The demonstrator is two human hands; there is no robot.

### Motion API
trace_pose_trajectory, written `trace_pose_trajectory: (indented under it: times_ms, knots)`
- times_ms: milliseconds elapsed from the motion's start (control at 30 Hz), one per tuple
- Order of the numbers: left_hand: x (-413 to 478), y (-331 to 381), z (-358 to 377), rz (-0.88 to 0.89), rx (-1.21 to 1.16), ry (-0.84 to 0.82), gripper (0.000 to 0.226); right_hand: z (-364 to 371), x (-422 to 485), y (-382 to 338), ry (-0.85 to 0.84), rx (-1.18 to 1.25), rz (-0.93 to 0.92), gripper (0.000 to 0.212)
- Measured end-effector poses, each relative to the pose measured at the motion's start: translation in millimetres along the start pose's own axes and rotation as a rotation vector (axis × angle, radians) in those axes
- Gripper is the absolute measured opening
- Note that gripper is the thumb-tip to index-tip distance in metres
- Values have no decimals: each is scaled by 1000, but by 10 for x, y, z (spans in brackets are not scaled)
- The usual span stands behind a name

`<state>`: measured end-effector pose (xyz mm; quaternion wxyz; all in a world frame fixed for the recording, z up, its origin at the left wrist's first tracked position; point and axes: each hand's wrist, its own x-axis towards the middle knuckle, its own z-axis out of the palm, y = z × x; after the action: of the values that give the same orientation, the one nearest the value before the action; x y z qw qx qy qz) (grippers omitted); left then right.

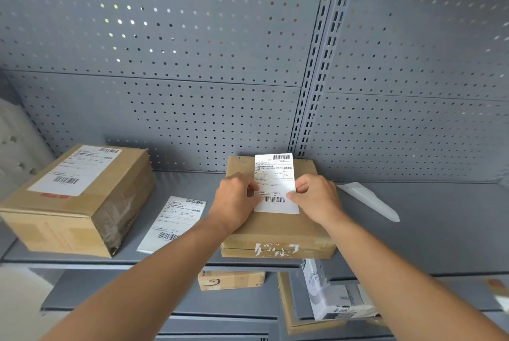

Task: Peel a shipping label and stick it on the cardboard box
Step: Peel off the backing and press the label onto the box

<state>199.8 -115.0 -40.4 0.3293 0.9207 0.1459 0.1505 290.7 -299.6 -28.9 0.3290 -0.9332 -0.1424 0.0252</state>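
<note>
A flat cardboard box lies on the grey shelf in the middle. A white shipping label with barcodes rests on top of it, its far end rising past the box's back edge. My left hand pinches the label's left edge. My right hand pinches its right edge. Both hands rest over the box top.
A larger labelled cardboard box stands at the left. A spare label sheet lies between the boxes. A white backing strip lies to the right. Parcels sit on lower shelves. Perforated panel behind.
</note>
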Motion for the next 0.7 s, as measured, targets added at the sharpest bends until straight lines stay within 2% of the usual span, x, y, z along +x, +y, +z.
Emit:
trace_pose_trajectory:
  times_ms: [167,333,500,633,700]
  knots:
    - [-4,0,1,3,35,-5,15,-7,-19,4,2,-3,-12,23]
    - [-4,-3,13,38,60,-7,15,-10,-5,9,18,-22,-1,54]
    - [-10,-6,8,45,86,-9,15,-20,-58,19,48,-50,-28,55]
    - [-62,-4,-7,51,173,4,29,-25,-100,62,98,-85,-45,55]
    - [-100,21,5,54,258,22,44,-23,-136,61,100,-167,-54,63]
